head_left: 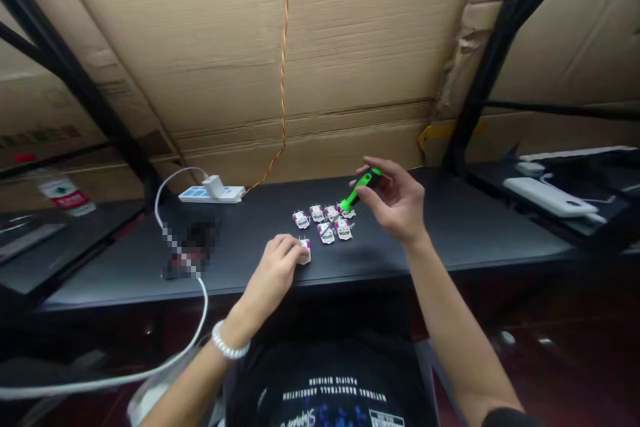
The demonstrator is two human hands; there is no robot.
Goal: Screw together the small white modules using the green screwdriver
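Between the thumb and fingers of my right hand (pixel 397 200) is a green and black screwdriver (pixel 361 191), tilted so its shaft slants down to the left over the small parts. My left hand (pixel 279 263), with a white coiled band at the wrist, has its fingers closed on a small white and purple part (pixel 305 251) at the front of the table. Several more such parts stand just beyond in two loose rows, among them one at the left (pixel 301 219) and one at the front right (pixel 343 229). Their exact kind is too small to tell.
A white power strip (pixel 193 195) with a plugged-in charger (pixel 214 185) lies at the back left of the black table (pixel 400 260). Its white cable (pixel 205 300) hangs over the front edge. Black metal posts (pixel 480 80) flank the table, and cardboard (pixel 350 47) backs it.
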